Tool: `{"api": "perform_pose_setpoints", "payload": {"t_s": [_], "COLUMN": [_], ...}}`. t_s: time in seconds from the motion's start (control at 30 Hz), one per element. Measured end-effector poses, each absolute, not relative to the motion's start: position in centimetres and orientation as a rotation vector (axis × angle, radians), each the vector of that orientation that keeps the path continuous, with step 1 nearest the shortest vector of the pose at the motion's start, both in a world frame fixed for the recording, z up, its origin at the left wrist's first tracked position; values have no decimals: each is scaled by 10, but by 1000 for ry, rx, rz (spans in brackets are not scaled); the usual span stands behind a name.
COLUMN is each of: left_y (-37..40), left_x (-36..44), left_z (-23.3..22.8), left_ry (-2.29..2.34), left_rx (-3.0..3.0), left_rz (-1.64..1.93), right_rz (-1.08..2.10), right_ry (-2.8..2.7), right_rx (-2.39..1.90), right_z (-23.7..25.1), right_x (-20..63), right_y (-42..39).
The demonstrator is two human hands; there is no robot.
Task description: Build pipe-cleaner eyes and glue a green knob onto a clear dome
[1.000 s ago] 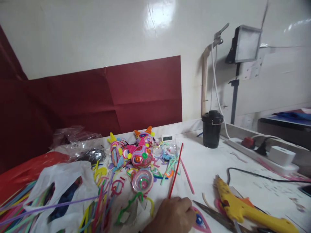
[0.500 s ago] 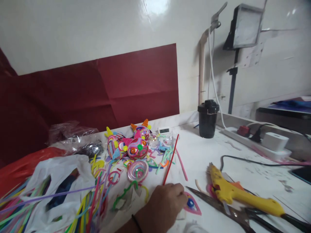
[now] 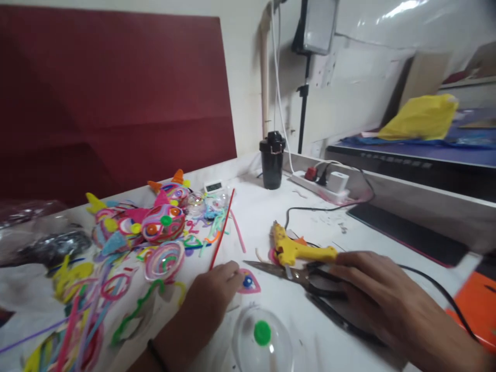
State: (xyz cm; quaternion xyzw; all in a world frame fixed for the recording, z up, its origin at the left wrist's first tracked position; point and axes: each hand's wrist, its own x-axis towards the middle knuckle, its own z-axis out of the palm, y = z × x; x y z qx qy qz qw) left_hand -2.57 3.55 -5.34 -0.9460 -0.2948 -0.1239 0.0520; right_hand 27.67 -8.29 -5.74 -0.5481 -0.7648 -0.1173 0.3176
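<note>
My left hand [image 3: 211, 299] rests on the white table [image 3: 258, 209], its fingertips pinched on the near end of a red pipe cleaner [image 3: 222, 227] that slants up and away. Just right of those fingertips lies a pink eye-shaped piece [image 3: 250, 283] with a blue centre. My right hand [image 3: 382, 302] lies flat, fingers spread, over the black handles of a pair of scissors [image 3: 273, 267] whose blades point left. A yellow glue gun [image 3: 300, 251] lies just beyond the scissors. A clear dome with a green dot [image 3: 261, 335] sits near the front edge between my hands.
Colourful coiled pipe-cleaner balls [image 3: 163, 223] and a clear half-shell with coils [image 3: 165, 260] sit at the left, with loose pipe cleaners [image 3: 77, 320] in front. A black cup [image 3: 272, 161], power strip [image 3: 321, 186] and cable stand behind. An orange object [image 3: 478, 305] lies at the right.
The view has swung right and down. My right hand has come into sight on the scissors' handles, and the clear dome now shows. My left hand keeps the red pipe cleaner.
</note>
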Motion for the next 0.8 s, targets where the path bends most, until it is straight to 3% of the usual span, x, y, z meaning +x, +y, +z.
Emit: {"api": "perform_pose_setpoints", "payload": {"t_s": [0.27,0.43,0.8], "left_y": [37,37,37], "left_x": [-27,-26,-26], "left_z": [-51,-51,-53], "left_ry": [-842,-830,-827], "left_rx": [-2872,-2880,-2875], "left_rz": [-369,-365,-383], "right_rz": [-258,-395,-131], "right_ry": [-2205,-2173,-2376], "right_rx": [-1484,-1444,-1510], "right_z": [-48,-46,-32], "right_x": [277,282,270], "right_y": [-75,-63,-25]}}
